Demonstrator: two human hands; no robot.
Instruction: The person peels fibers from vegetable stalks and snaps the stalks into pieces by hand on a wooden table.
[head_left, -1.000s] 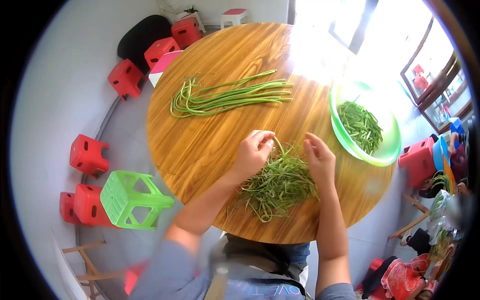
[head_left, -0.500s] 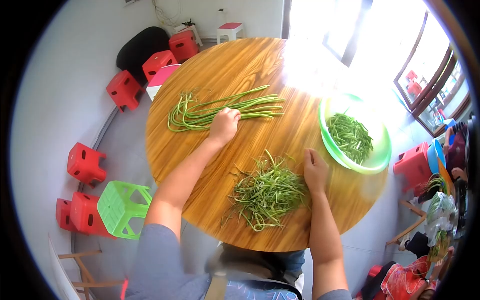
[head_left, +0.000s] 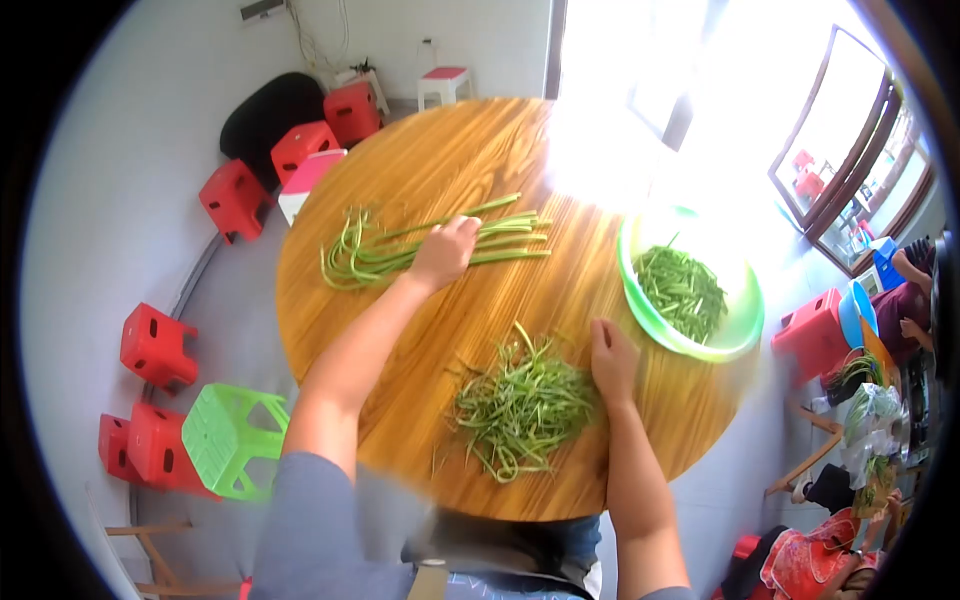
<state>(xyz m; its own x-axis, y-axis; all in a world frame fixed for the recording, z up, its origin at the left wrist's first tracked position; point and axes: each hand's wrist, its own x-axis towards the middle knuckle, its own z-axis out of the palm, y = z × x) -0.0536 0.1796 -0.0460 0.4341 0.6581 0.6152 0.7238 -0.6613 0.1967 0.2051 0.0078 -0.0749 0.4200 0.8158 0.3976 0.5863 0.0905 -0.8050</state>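
Long green stems that look like garlic scapes (head_left: pixel 375 262) lie in a loose bundle on the round wooden table (head_left: pixel 440 160), their curled ends to the left. Over the middle of this bundle, my left hand (head_left: pixel 447 252) has its fingers closed on some of the stems. My right hand (head_left: pixel 613 355) rests at the table with curled fingers, just right of a heap of thin green trimmings (head_left: pixel 525 405). Whatever those fingers hold, if anything, is hidden. Beyond that hand, a green-rimmed bowl (head_left: pixel 745 335) contains short cut green pieces (head_left: pixel 680 293).
Red stools (head_left: pixel 235 200) and a green stool (head_left: pixel 222 440) stand on the floor at the left. At the right are a red stool (head_left: pixel 808 335), a blue basin (head_left: pixel 857 312) and other people near more greens. Bright light glares on the table's far side.
The view has shifted, so the table sits lower and further left. Against the table, my left hand has moved slightly away and right along the stems. My right hand stays beside the heap.
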